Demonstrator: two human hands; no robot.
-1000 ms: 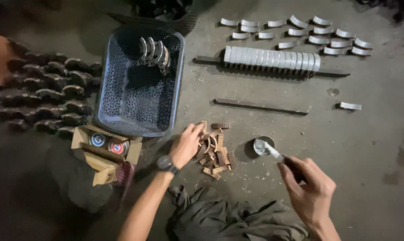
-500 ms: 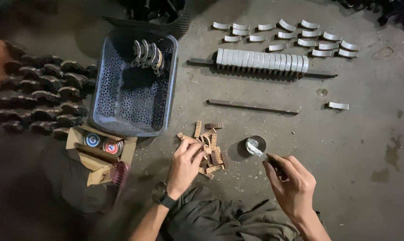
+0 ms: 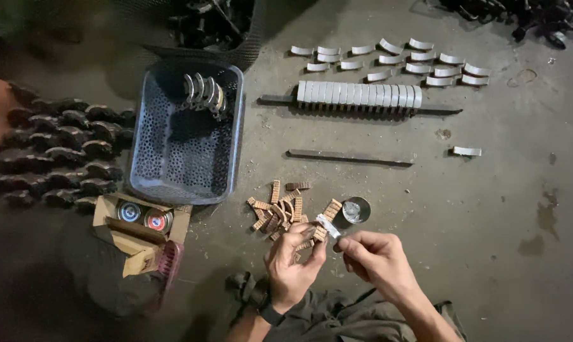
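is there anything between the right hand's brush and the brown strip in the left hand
Nothing visible stands between them. The left hand holds a brown strip up over the floor, and the pale brush pinched in the right hand already meets it. The small round tin sits just beyond, off to the side.

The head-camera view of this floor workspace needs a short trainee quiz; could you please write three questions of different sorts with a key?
1. True or false: the grey perforated basket holds a few curved metal shells.
2. Which lies nearest the small round tin? A: the pile of tan ridged pieces; B: the dark curved parts; C: the cardboard box.
3. Which hand holds the small flat tool?

Key: 1 true. 2 A. 3 The right hand; the left hand holds a tan piece.
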